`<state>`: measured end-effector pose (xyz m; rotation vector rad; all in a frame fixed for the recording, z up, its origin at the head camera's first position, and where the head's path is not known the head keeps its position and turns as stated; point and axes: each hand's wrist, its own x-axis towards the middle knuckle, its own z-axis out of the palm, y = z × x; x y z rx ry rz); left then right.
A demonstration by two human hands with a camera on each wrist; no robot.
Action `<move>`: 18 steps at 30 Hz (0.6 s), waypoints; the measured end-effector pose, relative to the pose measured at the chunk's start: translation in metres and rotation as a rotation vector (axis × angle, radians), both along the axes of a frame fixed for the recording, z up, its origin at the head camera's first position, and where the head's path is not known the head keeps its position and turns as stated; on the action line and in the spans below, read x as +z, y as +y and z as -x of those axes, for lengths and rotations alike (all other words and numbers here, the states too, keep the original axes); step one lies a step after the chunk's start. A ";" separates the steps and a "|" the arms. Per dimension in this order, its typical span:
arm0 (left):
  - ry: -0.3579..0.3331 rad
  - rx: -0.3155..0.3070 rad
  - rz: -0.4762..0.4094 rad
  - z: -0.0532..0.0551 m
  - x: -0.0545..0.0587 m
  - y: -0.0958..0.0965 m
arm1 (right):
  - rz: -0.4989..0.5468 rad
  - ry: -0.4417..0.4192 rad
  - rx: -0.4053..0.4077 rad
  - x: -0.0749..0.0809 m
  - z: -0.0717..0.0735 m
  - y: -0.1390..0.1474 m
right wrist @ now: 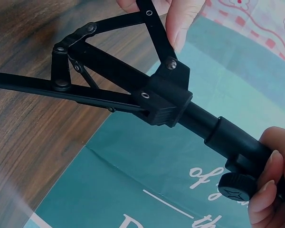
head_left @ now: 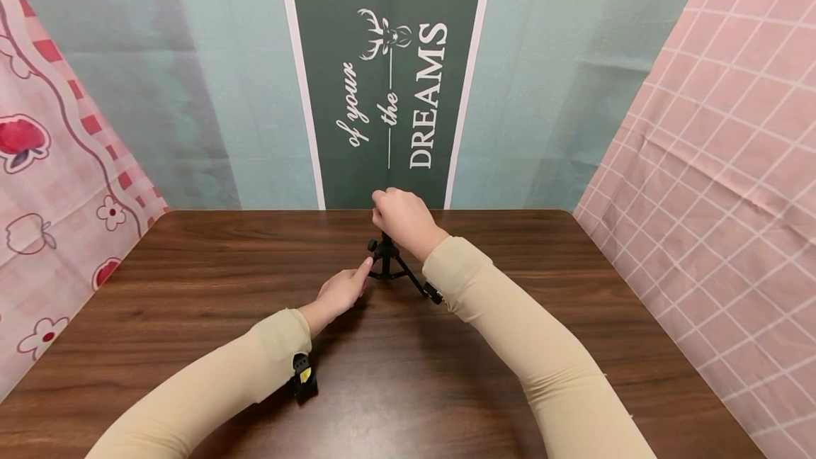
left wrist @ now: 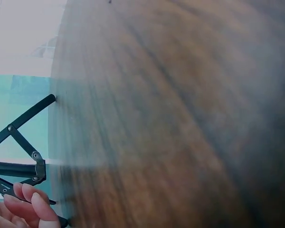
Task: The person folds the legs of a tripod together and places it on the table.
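Tripod [head_left: 385, 255] legs [right wrist: 158, 36] already spread | left hand [head_left: 341, 293], 8 o'clock, pinches one | right hand [head_left: 405, 219], 12 o'clock, fingers curled round pole [right wrist: 238, 139] | release seemingly remains

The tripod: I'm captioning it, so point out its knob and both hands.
Knob [right wrist: 234, 187], right wrist view: round end face.
Left hand [head_left: 340, 290], head view: its back.
Right hand [head_left: 406, 219], head view: its back.

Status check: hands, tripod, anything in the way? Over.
Right hand grips tripod by upper tube, near knob. Left hand pinches one leg. Tripod legs spread. Nothing seen obstructing either hand.
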<state>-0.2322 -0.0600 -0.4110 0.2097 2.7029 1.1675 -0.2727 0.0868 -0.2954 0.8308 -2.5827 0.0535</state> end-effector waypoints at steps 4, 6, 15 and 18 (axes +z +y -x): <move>-0.018 0.003 -0.025 0.000 -0.002 0.000 | 0.002 -0.018 0.001 0.000 -0.001 0.000; -0.027 0.010 -0.040 -0.001 -0.002 0.000 | 0.002 -0.019 -0.001 0.000 -0.001 0.001; -0.040 0.021 -0.094 -0.001 -0.003 0.001 | 0.015 -0.016 0.009 0.001 -0.001 0.001; -0.039 0.029 -0.110 0.000 -0.003 0.002 | 0.016 -0.018 0.009 0.002 0.000 0.001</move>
